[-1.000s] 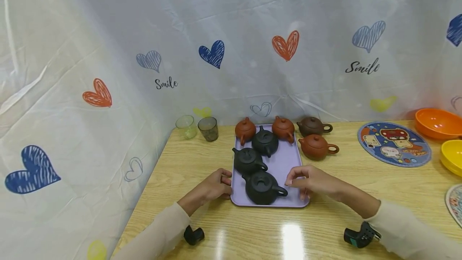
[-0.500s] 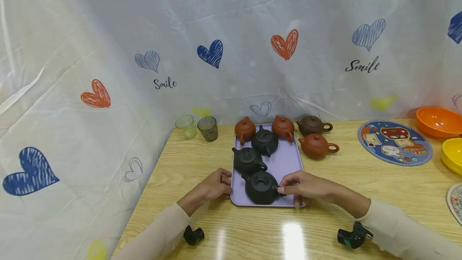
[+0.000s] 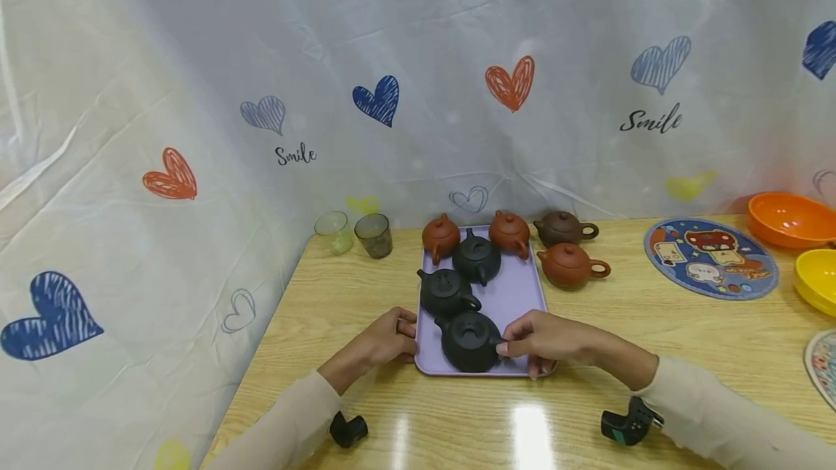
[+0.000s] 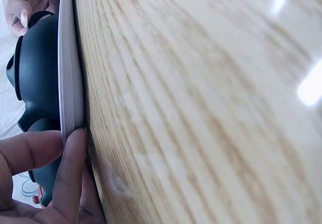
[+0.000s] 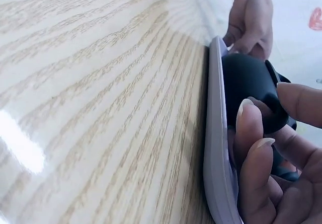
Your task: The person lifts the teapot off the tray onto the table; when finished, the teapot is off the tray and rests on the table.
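My left hand (image 3: 387, 336) pinches the left rim of the lilac tray (image 3: 516, 289), with thumb and finger on its edge in the left wrist view. My right hand (image 3: 545, 339) holds the front black teapot (image 3: 469, 343) by its handle (image 5: 274, 116), at the tray's front right. This teapot stands on the tray. Behind it sit a second black teapot (image 3: 445, 291) and a third black teapot (image 3: 477, 258). Farther back are a small red-brown teapot (image 3: 440, 236) at the tray's left corner and another red-brown teapot (image 3: 509, 232) at its right corner.
Right of the tray stand a dark brown teapot (image 3: 563, 228) and a red-brown teapot (image 3: 570, 267). Two glasses, one green (image 3: 334, 232) and one grey (image 3: 374, 236), are at back left. A round blue mat (image 3: 712, 260), an orange bowl (image 3: 790, 220) and a yellow bowl (image 3: 816, 281) lie right.
My right hand has moved left and down from above the tray's right side to the front teapot's handle and taken hold of it. The left hand has stayed at the rim.
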Tool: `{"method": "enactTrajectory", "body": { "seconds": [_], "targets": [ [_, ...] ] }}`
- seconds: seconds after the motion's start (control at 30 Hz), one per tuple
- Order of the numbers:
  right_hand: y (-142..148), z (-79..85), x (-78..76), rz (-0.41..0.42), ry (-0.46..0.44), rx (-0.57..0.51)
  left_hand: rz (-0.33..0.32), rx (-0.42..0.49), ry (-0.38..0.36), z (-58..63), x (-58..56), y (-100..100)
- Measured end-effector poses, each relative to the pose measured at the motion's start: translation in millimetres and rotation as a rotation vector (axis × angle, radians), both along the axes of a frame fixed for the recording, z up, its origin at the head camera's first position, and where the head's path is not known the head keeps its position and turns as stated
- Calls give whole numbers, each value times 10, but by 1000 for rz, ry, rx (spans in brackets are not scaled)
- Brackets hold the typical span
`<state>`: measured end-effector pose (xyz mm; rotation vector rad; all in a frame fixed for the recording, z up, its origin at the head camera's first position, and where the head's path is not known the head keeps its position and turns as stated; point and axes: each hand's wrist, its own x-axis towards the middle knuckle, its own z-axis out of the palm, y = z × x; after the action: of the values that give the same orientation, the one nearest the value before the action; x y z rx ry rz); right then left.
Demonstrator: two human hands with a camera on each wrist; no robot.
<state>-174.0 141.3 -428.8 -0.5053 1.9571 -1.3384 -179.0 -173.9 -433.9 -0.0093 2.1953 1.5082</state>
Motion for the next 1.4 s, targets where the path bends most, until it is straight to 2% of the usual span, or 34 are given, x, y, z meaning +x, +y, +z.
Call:
{"method": "enactTrajectory", "body": {
  "seconds": [0.3,0.63,1.4],
  "targets": [
    [-20,-3,1,36,-57,-70,6,8,2,-13,2,0],
    [7,-36,4,-4,-76,-99,13,-4,-5,3,28,-1],
    [299,174,-23,35,-33,-123,-4,-2,-10,30,9,17]
  ]
}}
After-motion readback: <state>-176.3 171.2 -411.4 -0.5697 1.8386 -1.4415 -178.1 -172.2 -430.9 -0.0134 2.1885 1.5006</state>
